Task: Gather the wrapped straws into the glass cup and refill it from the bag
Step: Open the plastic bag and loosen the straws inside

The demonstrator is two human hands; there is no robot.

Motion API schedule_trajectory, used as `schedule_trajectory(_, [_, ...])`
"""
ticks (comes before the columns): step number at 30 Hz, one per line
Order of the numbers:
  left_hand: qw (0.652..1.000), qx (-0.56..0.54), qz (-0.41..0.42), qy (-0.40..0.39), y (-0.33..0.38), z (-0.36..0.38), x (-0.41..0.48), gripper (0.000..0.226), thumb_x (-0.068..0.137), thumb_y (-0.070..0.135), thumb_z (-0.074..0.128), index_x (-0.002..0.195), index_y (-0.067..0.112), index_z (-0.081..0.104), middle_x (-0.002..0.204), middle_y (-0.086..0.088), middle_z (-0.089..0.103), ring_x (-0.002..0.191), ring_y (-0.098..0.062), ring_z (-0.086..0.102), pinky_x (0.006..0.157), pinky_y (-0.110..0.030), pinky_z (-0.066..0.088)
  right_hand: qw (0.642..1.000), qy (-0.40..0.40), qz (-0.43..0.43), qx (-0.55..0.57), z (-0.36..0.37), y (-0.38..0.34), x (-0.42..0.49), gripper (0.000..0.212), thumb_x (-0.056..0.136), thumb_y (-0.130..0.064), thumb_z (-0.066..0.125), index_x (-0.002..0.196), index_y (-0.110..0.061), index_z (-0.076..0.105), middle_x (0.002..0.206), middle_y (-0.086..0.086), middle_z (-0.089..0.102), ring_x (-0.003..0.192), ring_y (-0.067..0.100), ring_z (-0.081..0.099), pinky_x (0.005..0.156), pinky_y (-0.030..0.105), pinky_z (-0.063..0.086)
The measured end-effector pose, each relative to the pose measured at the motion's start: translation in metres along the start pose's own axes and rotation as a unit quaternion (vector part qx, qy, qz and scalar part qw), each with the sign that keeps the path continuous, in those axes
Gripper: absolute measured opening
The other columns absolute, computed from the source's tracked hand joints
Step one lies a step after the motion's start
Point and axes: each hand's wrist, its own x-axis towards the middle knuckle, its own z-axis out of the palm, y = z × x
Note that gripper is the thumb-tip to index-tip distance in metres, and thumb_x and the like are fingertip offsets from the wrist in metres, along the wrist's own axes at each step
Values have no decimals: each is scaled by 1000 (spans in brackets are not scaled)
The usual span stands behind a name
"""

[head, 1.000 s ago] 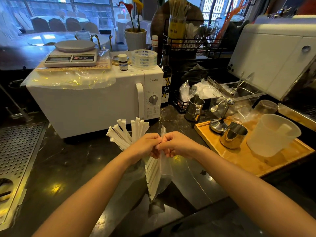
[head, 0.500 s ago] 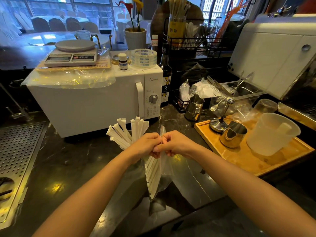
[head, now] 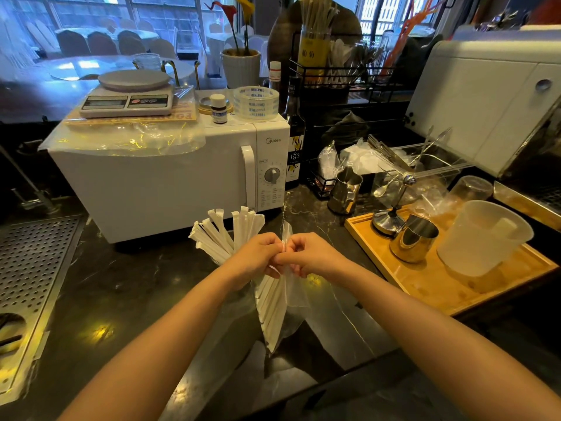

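Observation:
A clear plastic bag (head: 293,302) of white wrapped straws (head: 271,308) hangs in front of me above the dark counter. My left hand (head: 253,258) and my right hand (head: 306,253) meet at its top edge, both pinching the plastic, fingers touching. Behind my left hand a fan of wrapped straws (head: 226,230) stands upright; the glass cup that holds them is almost wholly hidden by my hand and forearm.
A white microwave (head: 170,177) stands close behind, carrying a scale (head: 127,97) and a tape roll (head: 256,102). A wooden tray (head: 425,284) at right holds a metal jug (head: 414,243) and a plastic measuring jug (head: 482,237). A perforated metal drain (head: 27,278) lies at left.
Both hands stay pinched on the bag's top edge; only small finger shifts show, and the bag hangs in nearly the same place.

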Motion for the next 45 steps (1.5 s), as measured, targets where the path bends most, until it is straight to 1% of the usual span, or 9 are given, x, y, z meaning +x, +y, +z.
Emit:
schedule_trajectory(5, [1000, -13, 2, 21, -3, -1, 1, 26, 96, 12, 36, 73, 15, 49, 76, -5, 58, 72, -15, 59, 69, -26, 52, 999, 10, -2, -40, -6, -2, -2, 15, 86, -21, 58, 72, -17, 55, 68, -2, 59, 57, 6, 55, 54, 16, 46])
schedule_trajectory(12, [1000, -2, -7, 28, -3, 1, 2, 26, 95, 12, 36, 74, 14, 50, 72, -3, 60, 65, -11, 62, 54, -15, 52, 993, -9, 2, -119, -4, -4, 0, 21, 91, -15, 49, 70, -20, 54, 83, 7, 62, 77, 16, 61, 61, 21, 50])
schedule_trajectory(20, [1000, 19, -9, 23, -3, 1, 1, 25, 95, 12, 37, 74, 14, 50, 72, -4, 59, 65, -12, 61, 53, -14, 52, 992, -46, 18, -114, -6, -5, 0, 20, 89, -10, 48, 72, -17, 56, 72, -1, 59, 67, 9, 59, 62, 20, 51])
schedule_trajectory(24, [1000, 11, -12, 19, -3, -1, -1, 21, 94, 12, 41, 74, 14, 50, 74, -5, 59, 66, -14, 60, 57, -19, 52, 993, -47, 16, -107, -6, -5, 0, 17, 88, -8, 49, 74, -12, 58, 72, 0, 59, 66, 9, 58, 62, 20, 51])
schedule_trajectory(27, [1000, -13, -10, 2, -1, -1, -5, 12, 90, 14, 48, 79, 17, 50, 75, -4, 59, 66, -13, 61, 57, -17, 52, 995, -35, 12, -98, -5, -4, 0, 14, 89, -11, 50, 80, -8, 60, 71, 0, 59, 64, 8, 58, 58, 17, 50])
schedule_trajectory(30, [1000, -8, -7, -13, -2, -4, -7, 7, 90, 14, 51, 85, 19, 53, 79, -2, 61, 68, -11, 61, 59, -15, 52, 997, -27, 16, -71, -6, -4, 1, 21, 89, -13, 51, 69, -15, 57, 68, -2, 58, 63, 8, 57, 57, 16, 50])
schedule_trajectory(37, [1000, 24, -5, -5, -2, -2, -8, 16, 89, 7, 49, 100, 8, 61, 82, -1, 62, 75, -11, 61, 67, -18, 52, 999, -20, 26, -29, -5, 0, 3, 19, 87, -7, 51, 70, -13, 56, 71, 1, 58, 66, 11, 60, 61, 18, 52])
schedule_trajectory(41, [997, 67, -5, 30, -2, 3, -6, 13, 92, 12, 45, 89, 10, 58, 77, 1, 58, 70, -9, 59, 63, -17, 50, 1000, -14, 22, -14, -3, 1, 3, 20, 87, -6, 50, 69, -14, 55, 70, 1, 57, 66, 11, 58, 63, 21, 51])
schedule_trajectory(45, [994, 97, 3, 60, -5, 8, -4, 25, 95, 23, 38, 78, 14, 54, 69, 2, 52, 62, -8, 51, 57, -16, 44, 1000, 0, 13, 19, -1, 1, 2, 19, 87, -5, 49, 70, -13, 55, 68, 0, 58, 63, 9, 57, 61, 18, 49])
